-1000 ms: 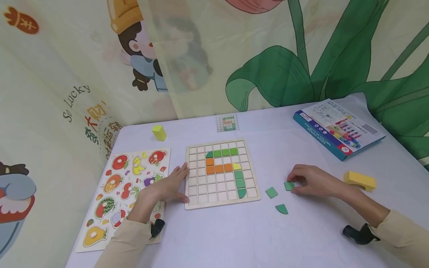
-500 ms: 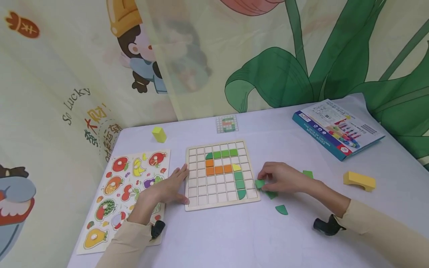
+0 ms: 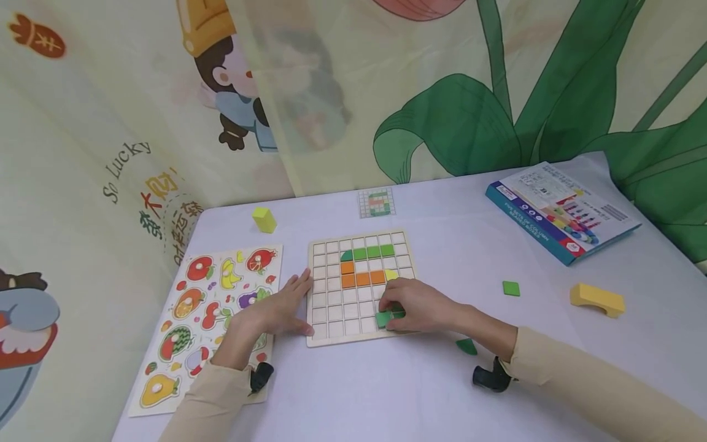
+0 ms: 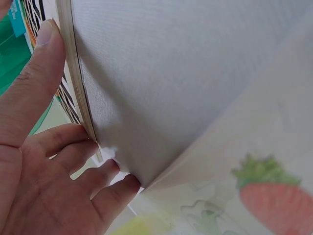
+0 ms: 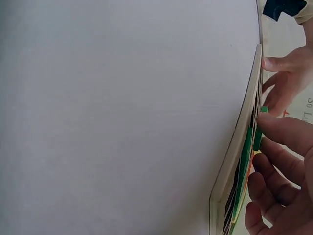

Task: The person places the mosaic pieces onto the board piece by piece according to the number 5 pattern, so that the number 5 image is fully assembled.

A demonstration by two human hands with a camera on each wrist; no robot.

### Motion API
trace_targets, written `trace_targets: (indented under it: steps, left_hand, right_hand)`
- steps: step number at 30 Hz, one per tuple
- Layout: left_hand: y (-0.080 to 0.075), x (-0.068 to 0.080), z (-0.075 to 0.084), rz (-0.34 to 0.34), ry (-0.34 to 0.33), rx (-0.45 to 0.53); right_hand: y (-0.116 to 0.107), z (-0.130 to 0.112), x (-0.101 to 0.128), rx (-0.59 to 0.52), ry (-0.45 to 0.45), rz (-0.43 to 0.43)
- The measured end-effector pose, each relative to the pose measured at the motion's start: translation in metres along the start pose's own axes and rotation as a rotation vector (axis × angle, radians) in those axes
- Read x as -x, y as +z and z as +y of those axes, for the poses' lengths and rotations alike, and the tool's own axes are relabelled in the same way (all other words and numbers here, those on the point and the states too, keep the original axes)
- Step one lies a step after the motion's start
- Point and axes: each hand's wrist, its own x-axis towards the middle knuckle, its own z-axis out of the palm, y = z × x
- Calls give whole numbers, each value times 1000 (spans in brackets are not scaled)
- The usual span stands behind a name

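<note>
A wooden grid board [image 3: 326,331] lies on the white table, with green, orange and yellow tiles set in its cells. My right hand [image 3: 411,307] rests on the board's lower right part and pinches a green square tile [image 3: 383,318] over a cell there. In the right wrist view the green tile [image 5: 257,139] sits at my fingertips against the board's edge [image 5: 234,161]. My left hand [image 3: 278,307] lies flat against the board's left edge, fingers straight. The left wrist view shows those fingers [image 4: 44,73] pressed on the board's edge [image 4: 78,88].
A green square tile [image 3: 510,288] and a green quarter-round tile [image 3: 467,347] lie loose right of the board. A fruit puzzle [image 3: 199,319] sits at the left, a yellow block [image 3: 264,219] and pattern card [image 3: 376,202] behind, a blue box [image 3: 560,212] and yellow arch block [image 3: 598,299] at the right.
My right hand has moved left from the loose tiles onto the board, carrying a green square tile. The left hand has stayed at the board's edge.
</note>
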Motion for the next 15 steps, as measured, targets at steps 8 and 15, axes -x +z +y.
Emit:
trace_targets:
  steps: [8,15]
  left_hand:
    - [-1,1,1,-2,-8,-2]
    - [-2,1,1,-10,-7,2]
  right_hand:
    - [1,0,0,24,-1,-9]
    - [2,1,2,25,22,-11]
